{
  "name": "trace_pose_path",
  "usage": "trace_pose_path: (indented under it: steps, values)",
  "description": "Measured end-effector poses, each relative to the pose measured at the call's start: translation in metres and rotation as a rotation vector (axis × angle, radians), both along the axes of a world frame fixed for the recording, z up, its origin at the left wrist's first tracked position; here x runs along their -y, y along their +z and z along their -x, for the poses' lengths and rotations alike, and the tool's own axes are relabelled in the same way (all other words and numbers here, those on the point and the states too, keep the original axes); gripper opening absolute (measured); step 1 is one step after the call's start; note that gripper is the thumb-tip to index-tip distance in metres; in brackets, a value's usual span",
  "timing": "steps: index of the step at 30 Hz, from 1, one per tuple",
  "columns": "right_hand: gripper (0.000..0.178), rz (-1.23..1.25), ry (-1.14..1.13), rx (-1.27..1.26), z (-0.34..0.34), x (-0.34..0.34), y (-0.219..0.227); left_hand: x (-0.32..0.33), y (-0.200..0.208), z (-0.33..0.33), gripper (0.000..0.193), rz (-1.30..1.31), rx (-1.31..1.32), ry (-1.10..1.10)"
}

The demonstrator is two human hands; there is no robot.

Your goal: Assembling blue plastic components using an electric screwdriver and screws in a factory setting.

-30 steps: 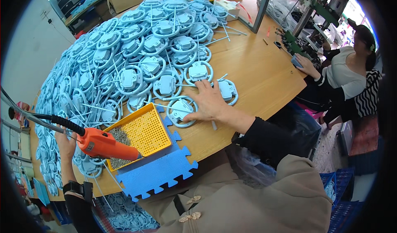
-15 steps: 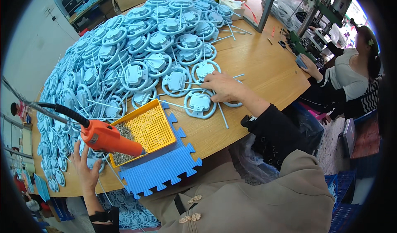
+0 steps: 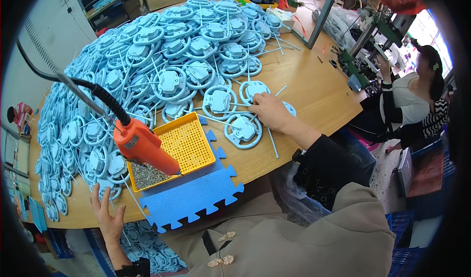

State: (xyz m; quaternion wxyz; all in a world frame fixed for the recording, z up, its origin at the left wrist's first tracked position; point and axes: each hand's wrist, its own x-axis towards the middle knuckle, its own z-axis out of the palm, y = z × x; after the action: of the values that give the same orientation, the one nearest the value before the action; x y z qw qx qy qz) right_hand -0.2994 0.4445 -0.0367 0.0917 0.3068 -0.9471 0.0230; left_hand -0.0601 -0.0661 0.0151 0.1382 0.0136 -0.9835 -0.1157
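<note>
My right hand [image 3: 273, 113] reaches over the table with its fingers curled on the near rim of a light-blue ring-shaped plastic part [image 3: 256, 88]. Just below that hand lies another such part [image 3: 244, 128], and a third [image 3: 217, 101] is to its left. Low on the left, my left hand [image 3: 110, 222] is empty, its fingers spread near the table edge beside the heap. An orange electric screwdriver [image 3: 142, 145] hangs from a coiled spring, held by neither hand. Its tip is over the near side of a yellow perforated tray [image 3: 189, 142] containing small metal screws [image 3: 148, 175].
A tall heap of light-blue parts [image 3: 167, 46] with thin rods covers the table's left and back. A blue foam mat [image 3: 191, 198] lies by the near edge. Another person [image 3: 409, 95] sits at a machine on the right. A metal post [image 3: 324, 16] rises at the back.
The hanging screwdriver has swung right, away from my left hand, which is now lower. My right hand stays by the same group of parts. The view has shifted slightly.
</note>
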Motion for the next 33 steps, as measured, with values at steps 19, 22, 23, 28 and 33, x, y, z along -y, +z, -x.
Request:
trace_pose_path:
  steps: [19, 22, 23, 28, 33]
  values:
    - [0.021, 0.539, 0.040, 0.048, 0.080, 0.017, 0.183, 0.034, -0.013, -0.031, 0.064, -0.129, -0.096, 0.142]
    - [0.021, 0.648, 0.017, 0.159, 0.106, 0.074, 0.220, 0.039, -0.010, -0.013, 0.064, -0.093, -0.096, 0.174]
    - [0.021, 0.647, 0.150, 0.099, 0.118, 0.099, 0.229, 0.042, -0.010, -0.012, 0.063, -0.089, -0.113, 0.132]
    - [0.019, 0.725, 0.538, 0.051, 0.164, 0.269, 0.258, 0.059, 0.014, -0.022, 0.061, -0.076, -0.156, 0.190]
    - [0.019, 0.835, 0.821, -0.030, 0.173, 0.411, 0.217, 0.076, 0.035, 0.054, 0.075, -0.137, -0.354, 0.091]
